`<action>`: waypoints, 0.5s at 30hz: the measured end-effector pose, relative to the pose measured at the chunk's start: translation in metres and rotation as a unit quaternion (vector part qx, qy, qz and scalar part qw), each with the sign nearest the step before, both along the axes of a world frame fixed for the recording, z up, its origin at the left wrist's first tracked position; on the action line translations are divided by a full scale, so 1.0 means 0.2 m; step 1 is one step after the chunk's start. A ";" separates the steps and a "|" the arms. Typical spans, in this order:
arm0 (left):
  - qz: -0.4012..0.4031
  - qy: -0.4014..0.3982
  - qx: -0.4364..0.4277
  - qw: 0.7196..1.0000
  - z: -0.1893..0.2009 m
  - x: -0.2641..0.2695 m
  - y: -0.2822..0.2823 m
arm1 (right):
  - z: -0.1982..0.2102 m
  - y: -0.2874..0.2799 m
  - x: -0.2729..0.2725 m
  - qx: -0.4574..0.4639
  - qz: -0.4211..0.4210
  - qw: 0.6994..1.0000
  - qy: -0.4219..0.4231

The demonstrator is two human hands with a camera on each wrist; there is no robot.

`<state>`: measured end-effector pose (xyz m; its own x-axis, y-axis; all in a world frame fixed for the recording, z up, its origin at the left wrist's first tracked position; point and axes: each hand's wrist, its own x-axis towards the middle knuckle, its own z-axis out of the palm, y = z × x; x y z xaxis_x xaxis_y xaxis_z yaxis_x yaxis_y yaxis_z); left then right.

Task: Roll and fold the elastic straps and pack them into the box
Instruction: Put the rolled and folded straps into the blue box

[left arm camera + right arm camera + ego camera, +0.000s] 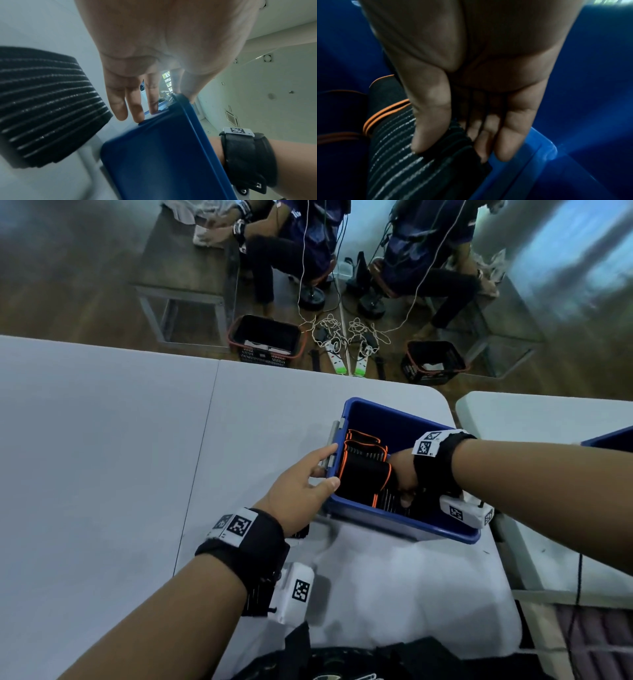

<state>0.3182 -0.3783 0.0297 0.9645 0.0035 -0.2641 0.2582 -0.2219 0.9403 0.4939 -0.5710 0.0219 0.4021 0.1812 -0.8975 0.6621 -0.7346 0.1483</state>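
The long grey-white folding table (102, 457) carries everything, w/ a white cloth (394, 583) spread at the near end. On it sits the deep blue plastic box (404, 525), rectangular, grey latch on its left end. Inside, along the left wall, folded black elastic straps w/ orange edging (366, 446) stand packed side by side.

Step in hand, as I read it: packing. One more folded strap is being seated next to the ones already in.

Right hand (404, 474) is down inside the box. Thumb (429, 121) on one face, fingers (510, 135) on the other, pinching the ribbed black strap w/ pale stripes (399, 155), which already touches the neighbouring straps. So closed on it, not loose.

Left hand (301, 481) steadies the box from outside: fingers straight-ish against the left wall, thumb hooked over the rim. More a brace than a grab.

Next move prob calls for pushing the strap fully down so the fold stays tight, then letting go w/out it springing open; elastic likes to unroll. Left should hold the box still meanwhile.

Another ribbed black strap w/ pale stripes (42, 105) lies on the table by the left wrist, so there's likely more to do.
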 end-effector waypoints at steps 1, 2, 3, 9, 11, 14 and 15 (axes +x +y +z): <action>-0.002 -0.001 0.000 1.000 0.00 0.00 0.00 | 0.05 0.01 -0.01 0.018 -0.011 1.000 -0.010; -0.003 -0.002 0.001 1.000 0.00 0.00 0.00 | 0.10 0.01 -0.01 0.039 -0.018 0.999 -0.025; -0.005 -0.002 0.003 1.000 0.00 0.00 0.01 | 0.15 0.01 -0.02 0.059 -0.027 0.997 -0.042; -0.008 -0.013 0.019 1.000 0.00 0.01 0.01 | 0.48 -0.15 -0.05 0.242 -0.179 0.942 -0.146; -0.008 -0.009 0.023 1.000 0.01 0.01 0.01 | 0.59 -0.25 -0.11 0.292 -0.227 0.910 -0.185; -0.020 -0.005 0.040 0.999 0.04 0.03 0.02 | 0.64 -0.43 -0.24 0.339 -0.271 0.864 -0.256; -0.026 -0.003 0.049 0.998 0.05 0.03 0.03 | 0.63 -0.49 -0.29 0.345 -0.287 0.849 -0.277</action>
